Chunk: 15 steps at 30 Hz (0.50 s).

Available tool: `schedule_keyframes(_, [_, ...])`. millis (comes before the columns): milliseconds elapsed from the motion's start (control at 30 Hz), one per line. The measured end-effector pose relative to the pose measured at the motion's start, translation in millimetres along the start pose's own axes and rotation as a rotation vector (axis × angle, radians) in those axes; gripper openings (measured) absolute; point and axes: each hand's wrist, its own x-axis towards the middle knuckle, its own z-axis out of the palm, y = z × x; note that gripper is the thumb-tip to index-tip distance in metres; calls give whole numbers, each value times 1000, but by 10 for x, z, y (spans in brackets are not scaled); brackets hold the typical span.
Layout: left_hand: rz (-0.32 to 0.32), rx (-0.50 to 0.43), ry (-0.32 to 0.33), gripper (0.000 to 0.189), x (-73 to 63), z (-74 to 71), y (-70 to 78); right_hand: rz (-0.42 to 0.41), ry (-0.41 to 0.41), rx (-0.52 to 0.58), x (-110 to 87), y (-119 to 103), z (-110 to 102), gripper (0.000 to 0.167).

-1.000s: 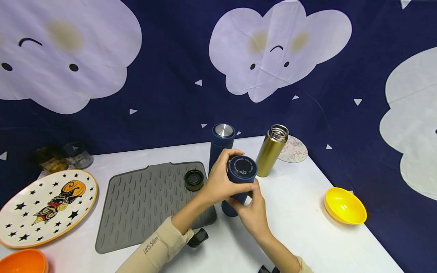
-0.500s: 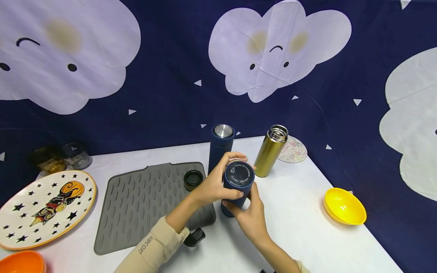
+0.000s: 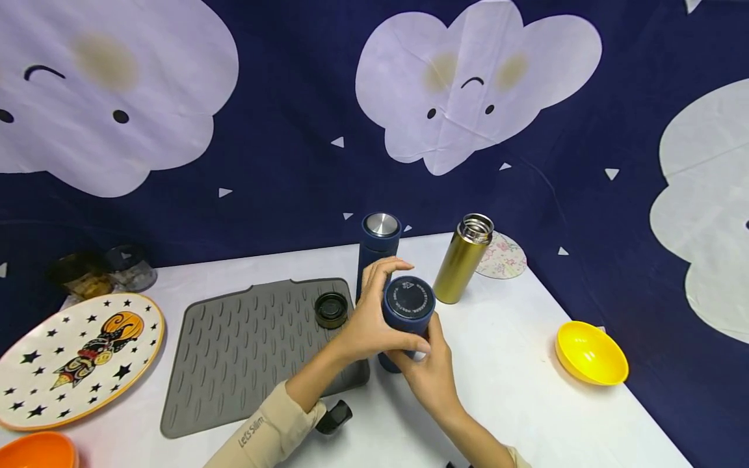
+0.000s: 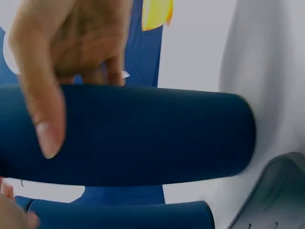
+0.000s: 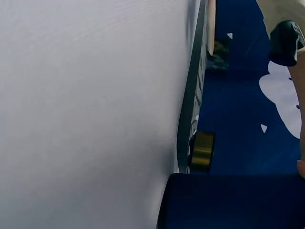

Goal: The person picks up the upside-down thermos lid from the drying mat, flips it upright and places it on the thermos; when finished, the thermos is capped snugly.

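In the head view a dark blue thermos (image 3: 409,322) stands upright at the table's middle, its upper end a black disc ringed with pale print. My left hand (image 3: 371,325) grips it near the top, thumb across the front and fingers arched behind. Lower down, my right hand (image 3: 430,370) holds the body. The left wrist view shows the right hand (image 4: 78,52) with its thumb over the thermos (image 4: 157,136). Just behind stands a second blue thermos (image 3: 379,244) with a silver top. A gold flask (image 3: 463,260) without a lid stands to the right.
A grey drying mat (image 3: 251,357) lies left, with a round black-and-gold lid (image 3: 331,309) on its right edge. Further left are a decorated plate (image 3: 82,357), an orange bowl (image 3: 41,452) and dark jars (image 3: 131,266). A yellow bowl (image 3: 591,352) is at right; a patterned disc (image 3: 503,257) leans behind the flask.
The printed disc has turned clockwise, its triangle mark passing from the near side to the far side. The thermos top has shifted slightly left and nearer. My left fingers have shifted around the top.
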Motion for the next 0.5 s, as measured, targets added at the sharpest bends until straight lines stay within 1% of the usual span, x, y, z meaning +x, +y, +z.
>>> schedule_keyframes(67, [-10, -5, 24, 91, -6, 12, 13, -10, 2, 1, -3, -5, 2, 73])
schedule_keyframes(133, [-1, -67, -10, 85, -12, 8, 17, -16, 3, -11, -8, -8, 4, 75])
schedule_keyframes(167, [12, -120, -36, 87, -11, -2, 15, -14, 5, -13, -11, -9, 3, 75])
schedule_keyframes(200, [20, -160, -55, 93, -11, -7, 15, -15, 4, -10, -14, -9, 2, 75])
schedule_keyframes(233, [20, -174, -64, 98, -13, -10, 18, -17, 0, -4, -17, -11, 2, 74])
schedule_keyframes(267, [25, -145, -50, 102, -18, -6, 16, -19, -4, -3, -18, -12, 2, 72])
schedule_keyframes(333, [9, -81, 8, 108, -29, 17, 15, -11, -5, -5, -11, -9, 4, 71])
schedule_keyframes(367, [-2, -57, 40, 106, -33, 28, 14, -9, -2, -6, -9, -7, 5, 71])
schedule_keyframes(400, [-18, -41, 60, 100, -38, 38, 23, -13, -1, -7, -7, -6, 7, 71])
schedule_keyframes(433, [-19, -53, 61, 90, -39, 41, 25, -16, -2, -13, -8, -5, 8, 71])
schedule_keyframes(500, [-10, -140, 15, 71, -38, 31, 31, -11, -2, -19, -11, -1, 8, 74])
